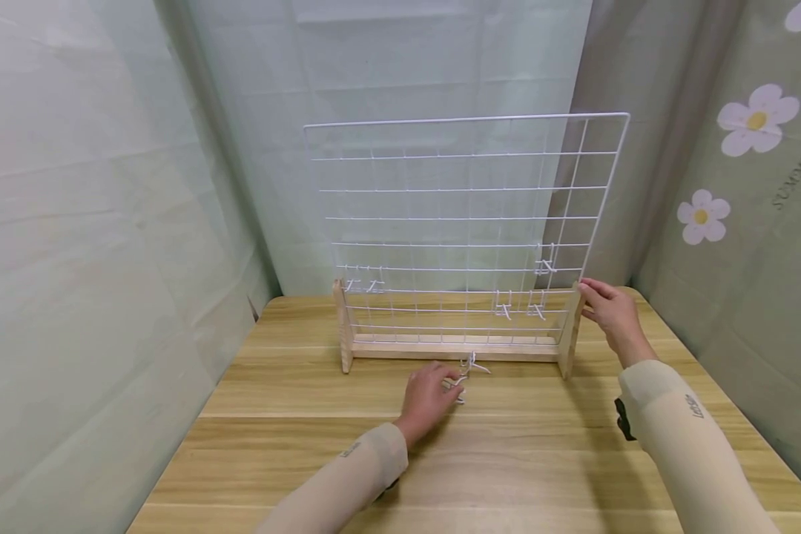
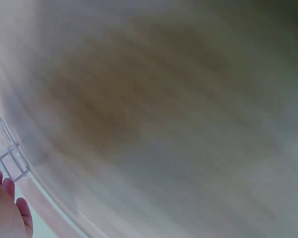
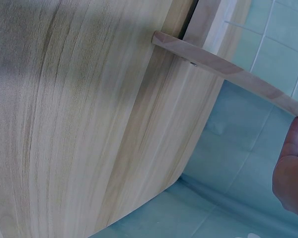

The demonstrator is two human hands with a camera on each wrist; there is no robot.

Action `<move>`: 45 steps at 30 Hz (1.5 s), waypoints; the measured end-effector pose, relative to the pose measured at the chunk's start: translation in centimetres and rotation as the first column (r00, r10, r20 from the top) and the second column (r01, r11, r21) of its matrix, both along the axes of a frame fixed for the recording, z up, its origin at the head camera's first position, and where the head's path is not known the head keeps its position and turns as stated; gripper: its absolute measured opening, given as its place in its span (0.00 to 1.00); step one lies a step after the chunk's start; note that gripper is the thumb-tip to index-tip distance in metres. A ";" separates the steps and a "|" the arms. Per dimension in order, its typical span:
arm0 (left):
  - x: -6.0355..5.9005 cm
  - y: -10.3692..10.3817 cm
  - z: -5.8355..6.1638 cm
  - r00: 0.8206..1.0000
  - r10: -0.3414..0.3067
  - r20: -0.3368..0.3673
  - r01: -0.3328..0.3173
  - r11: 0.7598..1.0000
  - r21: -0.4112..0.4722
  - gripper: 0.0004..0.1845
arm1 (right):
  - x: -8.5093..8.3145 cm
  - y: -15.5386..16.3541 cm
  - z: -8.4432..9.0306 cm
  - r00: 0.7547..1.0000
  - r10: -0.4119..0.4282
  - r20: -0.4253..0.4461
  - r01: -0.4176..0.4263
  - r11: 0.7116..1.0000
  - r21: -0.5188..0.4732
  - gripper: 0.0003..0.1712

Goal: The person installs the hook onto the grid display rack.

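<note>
two beige sleeves (image 1: pixel 681 437) reach in over the pale wooden table (image 1: pixel 307 445). the left hand (image 1: pixel 429 397) rests on the tabletop just before the rack, its fingers pinching one of the small white wire hooks (image 1: pixel 466 373) lying loose there. the right hand (image 1: pixel 610 310) grips the top of the right wooden post (image 1: pixel 569 334). the white wire grid (image 1: pixel 463 222) stands upright in its wooden base (image 1: pixel 454 348), with a few hooks clipped on its lower rows
</note>
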State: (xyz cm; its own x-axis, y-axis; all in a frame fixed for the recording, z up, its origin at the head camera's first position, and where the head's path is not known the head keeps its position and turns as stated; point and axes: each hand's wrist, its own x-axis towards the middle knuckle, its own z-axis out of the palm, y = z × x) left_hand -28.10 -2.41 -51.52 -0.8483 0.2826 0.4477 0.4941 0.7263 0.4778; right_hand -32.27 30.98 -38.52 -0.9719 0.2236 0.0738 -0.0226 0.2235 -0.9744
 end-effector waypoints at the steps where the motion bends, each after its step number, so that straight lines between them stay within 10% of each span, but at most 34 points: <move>1: 0.0 -0.2 0.0 1.000 0.003 0.006 -0.003 1.000 -0.007 0.07 | 0.0 0.0 0.0 1.000 -0.002 0.002 0.002 1.000 0.001 0.35; 45: -1.3 -5.2 0.5 0.987 0.161 0.028 -0.160 0.986 -0.047 0.10 | -0.1 0.1 -0.1 1.000 -0.009 -0.007 0.009 1.000 0.007 0.36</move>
State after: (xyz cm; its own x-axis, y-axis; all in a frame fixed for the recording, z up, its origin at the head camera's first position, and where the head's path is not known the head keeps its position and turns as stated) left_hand -29.41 -7.64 -51.00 -0.8976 0.1605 0.4105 0.3547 0.8159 0.4567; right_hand -32.34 31.05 -38.65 -0.9693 0.2317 0.0823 -0.0276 0.2302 -0.9728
